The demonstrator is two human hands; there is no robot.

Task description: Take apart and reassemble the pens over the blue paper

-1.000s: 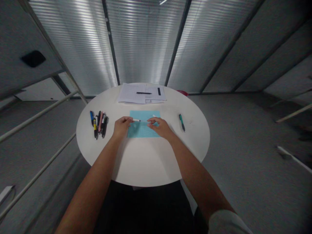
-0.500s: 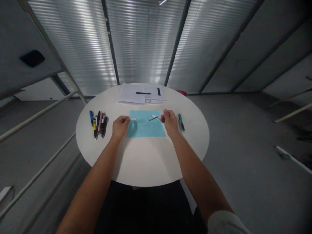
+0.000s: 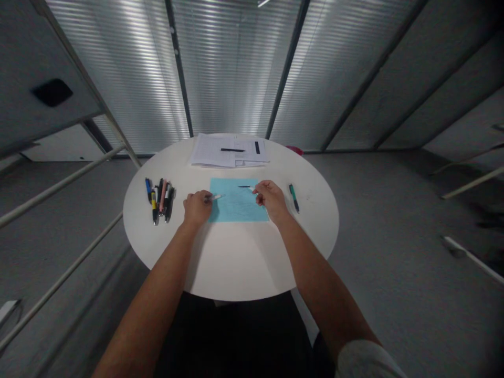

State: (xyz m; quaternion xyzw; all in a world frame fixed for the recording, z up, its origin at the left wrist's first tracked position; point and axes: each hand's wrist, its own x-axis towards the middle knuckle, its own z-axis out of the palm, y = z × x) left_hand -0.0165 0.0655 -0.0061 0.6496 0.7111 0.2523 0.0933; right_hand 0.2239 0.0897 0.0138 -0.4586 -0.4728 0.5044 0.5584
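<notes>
A light blue sheet of paper (image 3: pixel 238 207) lies on the round white table (image 3: pixel 236 257) between my hands. At the sheet's left edge my left hand (image 3: pixel 197 208) is closed on a slim pen part (image 3: pixel 216 197), whose white end points right over the paper. My right hand (image 3: pixel 271 198) is above the sheet's right side, thumb and fingers pinched on a white pen piece (image 3: pixel 252 189). A thin dark rod like a pen refill (image 3: pixel 244 186) extends left from it; whether the two are joined I cannot tell.
Several pens and markers (image 3: pixel 161 199) are bunched at the table's left. A green pen (image 3: pixel 293 198) lies right of my right hand. Behind the blue sheet is a stack of white papers (image 3: pixel 208 152) with a black pen (image 3: pixel 232 150) on top. Metal rails (image 3: pixel 63 186) stand at left.
The dark rod at my right hand has turned from slanting to nearly level. My left hand has shifted slightly, and more of its pen part shows.
</notes>
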